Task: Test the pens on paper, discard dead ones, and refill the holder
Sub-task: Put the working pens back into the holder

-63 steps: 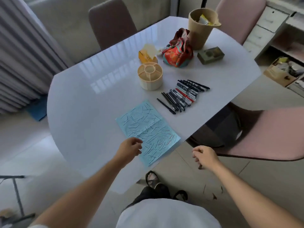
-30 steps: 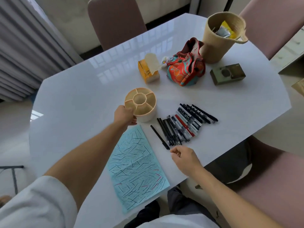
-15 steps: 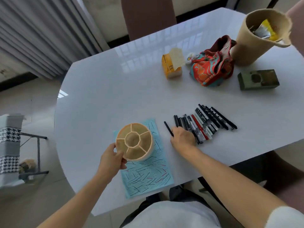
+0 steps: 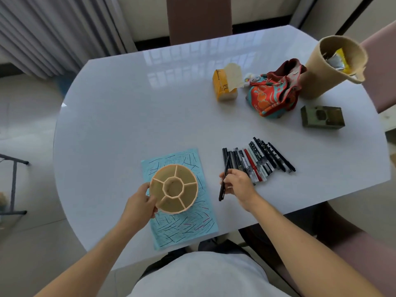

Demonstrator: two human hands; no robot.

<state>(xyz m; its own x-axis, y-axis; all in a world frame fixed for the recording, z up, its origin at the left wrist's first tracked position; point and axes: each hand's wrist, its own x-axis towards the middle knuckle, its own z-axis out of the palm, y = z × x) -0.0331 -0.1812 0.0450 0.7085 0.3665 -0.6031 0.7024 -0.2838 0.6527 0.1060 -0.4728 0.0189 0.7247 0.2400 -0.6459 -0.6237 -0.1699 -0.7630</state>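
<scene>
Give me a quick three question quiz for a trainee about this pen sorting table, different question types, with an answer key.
1. True or false: the left hand grips the round holder over the blue paper.
2. What does the right hand pinch? A) black pen B) red pen C) tissue
3. Fill in: the holder's compartments look ___.

Key: 1 true. 2 A. 3 empty.

So it's a glossy white table (image 4: 120,116) with rounded corners. Near edge has a blue paper (image 4: 188,230) covered in scribbles, and right of that a row of pens (image 4: 259,161). Far right: yellow tissue pack (image 4: 222,86), colourful cloth pouch (image 4: 272,97), tan bin (image 4: 321,69), little green box (image 4: 321,116).
</scene>
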